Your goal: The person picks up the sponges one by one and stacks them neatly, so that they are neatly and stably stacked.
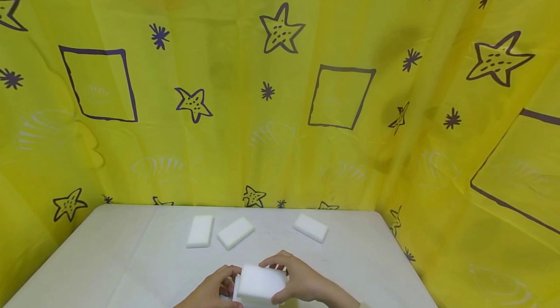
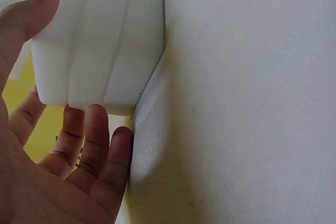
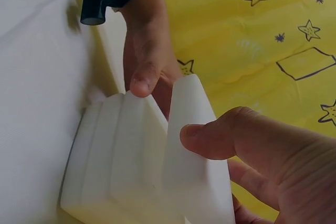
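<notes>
A stack of white sponges (image 3: 102,156), three layers showing in the right wrist view, lies on the white table close to the person. The left hand (image 1: 214,288) holds the stack's left end, its thumb (image 2: 39,17) on one side and its fingertips (image 2: 95,116) at the end face. Over the stack, the right hand (image 1: 302,279) grips another white sponge (image 1: 262,281) between thumb and fingers. This sponge is tilted, with a wedge-shaped gap from the top layer in the right wrist view. From the head view it hides most of the stack.
Farther back on the white-covered table (image 1: 144,249) lie three loose white sponges: one at the left (image 1: 200,231), an angled sponge (image 1: 236,232) beside it, and a sponge to the right (image 1: 310,228). A yellow patterned curtain (image 1: 227,152) encloses the back and sides.
</notes>
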### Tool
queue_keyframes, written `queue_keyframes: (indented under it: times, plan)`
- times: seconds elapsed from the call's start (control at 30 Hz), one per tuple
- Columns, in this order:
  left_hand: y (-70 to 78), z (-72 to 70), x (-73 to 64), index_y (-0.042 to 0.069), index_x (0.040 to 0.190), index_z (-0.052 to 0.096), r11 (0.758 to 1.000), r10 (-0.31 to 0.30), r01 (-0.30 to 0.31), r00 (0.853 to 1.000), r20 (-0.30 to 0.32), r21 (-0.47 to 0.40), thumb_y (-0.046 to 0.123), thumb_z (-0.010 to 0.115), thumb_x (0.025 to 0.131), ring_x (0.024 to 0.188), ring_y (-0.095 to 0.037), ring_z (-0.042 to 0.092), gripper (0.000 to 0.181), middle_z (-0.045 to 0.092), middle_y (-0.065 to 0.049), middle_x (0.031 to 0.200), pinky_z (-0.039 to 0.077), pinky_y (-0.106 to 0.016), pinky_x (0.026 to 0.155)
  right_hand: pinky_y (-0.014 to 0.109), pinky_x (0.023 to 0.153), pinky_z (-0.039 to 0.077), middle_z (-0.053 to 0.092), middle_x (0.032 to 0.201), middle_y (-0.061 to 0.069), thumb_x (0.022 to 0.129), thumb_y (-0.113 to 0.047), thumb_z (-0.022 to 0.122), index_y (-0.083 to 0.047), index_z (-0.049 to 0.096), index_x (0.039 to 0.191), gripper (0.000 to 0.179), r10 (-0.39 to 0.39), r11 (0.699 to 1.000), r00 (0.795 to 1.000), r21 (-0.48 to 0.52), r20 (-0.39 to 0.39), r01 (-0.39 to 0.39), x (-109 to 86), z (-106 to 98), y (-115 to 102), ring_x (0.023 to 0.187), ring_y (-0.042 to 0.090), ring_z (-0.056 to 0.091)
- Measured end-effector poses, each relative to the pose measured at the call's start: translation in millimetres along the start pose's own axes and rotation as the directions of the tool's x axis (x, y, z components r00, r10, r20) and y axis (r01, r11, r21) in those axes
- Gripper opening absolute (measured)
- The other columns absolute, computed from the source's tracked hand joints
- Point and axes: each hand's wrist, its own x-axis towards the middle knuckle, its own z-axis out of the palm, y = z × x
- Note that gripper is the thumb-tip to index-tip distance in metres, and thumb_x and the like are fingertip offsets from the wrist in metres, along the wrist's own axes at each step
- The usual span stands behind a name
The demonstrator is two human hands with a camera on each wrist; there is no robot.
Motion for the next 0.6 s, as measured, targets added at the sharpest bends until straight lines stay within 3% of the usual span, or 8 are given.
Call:
queue_keyframes:
  times: [0.6]
  plan:
    - [0.4, -0.3, 0.1, 0.004, 0.124, 0.055, 1.0, -0.02, 0.021, 1.0, -0.005, 0.007, 0.019, 0.081, 0.081, 0.081, -0.012, 0.058, 0.053, 0.051, -0.003, 0.1, 0.048, -0.022, 0.075, 0.022, 0.082, 0.046, 0.056, 0.102, -0.012, 0.063, -0.007, 0.089, -0.018, 0.07, 0.117, 0.058, 0.0, 1.0, 1.0, -0.019, 0.006, 0.0, 5.7, 6.2, 2.1, 0.095, 0.003, 0.05]
